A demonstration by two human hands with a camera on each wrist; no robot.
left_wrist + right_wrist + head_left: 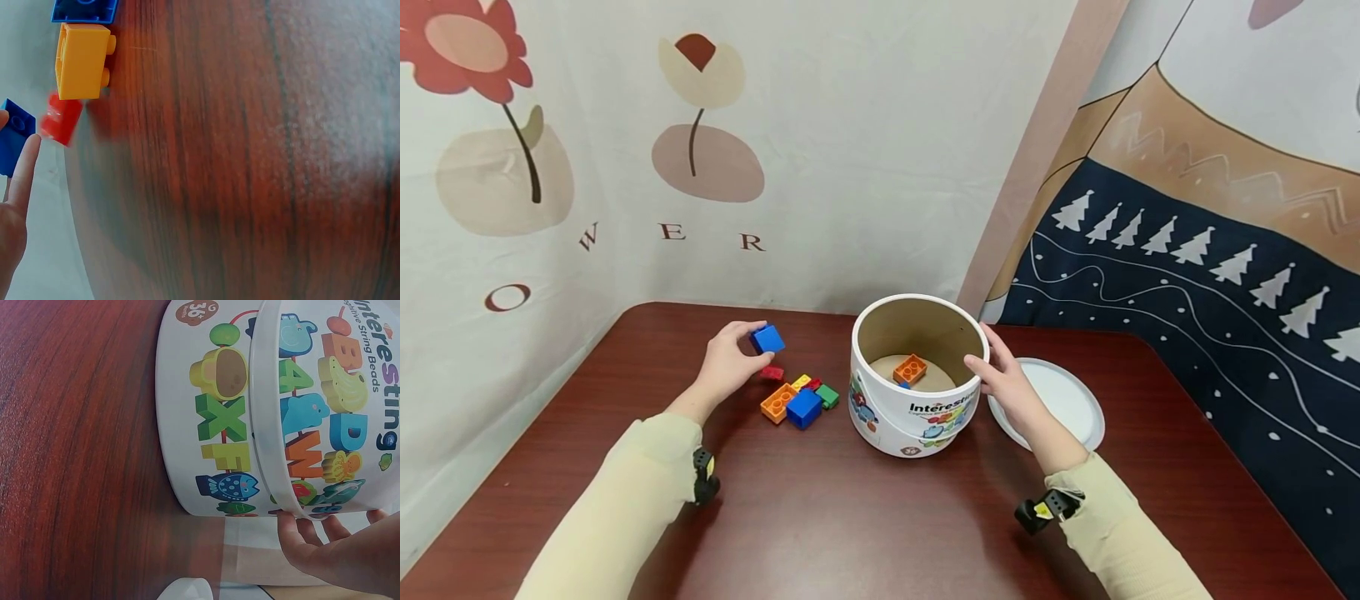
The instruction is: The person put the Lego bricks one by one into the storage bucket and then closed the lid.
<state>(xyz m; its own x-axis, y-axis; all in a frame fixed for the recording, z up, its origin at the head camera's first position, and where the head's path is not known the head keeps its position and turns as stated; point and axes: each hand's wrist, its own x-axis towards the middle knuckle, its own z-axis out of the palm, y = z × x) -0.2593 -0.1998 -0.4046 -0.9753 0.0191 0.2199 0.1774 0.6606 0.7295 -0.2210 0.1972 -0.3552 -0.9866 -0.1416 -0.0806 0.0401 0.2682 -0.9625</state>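
Between thumb and fingers, my left hand (727,364) pinches a blue building block (767,338) above the table. Just below it lies a group of blocks: a red block (772,373), an orange block (778,403), a larger blue block (804,408), a green block (827,396) and a yellow block (801,382). My right hand (1006,379) holds the right side of a white bucket (880,425) at its rim. Inside the bucket lie an orange block (910,369) and, partly hidden under it, a bit of blue. In the right wrist view, fingertips (290,534) touch the bucket's side.
A round white lid (1067,400) lies on the brown table (880,517), right of the bucket and partly behind my right forearm. A printed curtain (865,167) hangs behind the table. Each wrist wears a small black camera strap.
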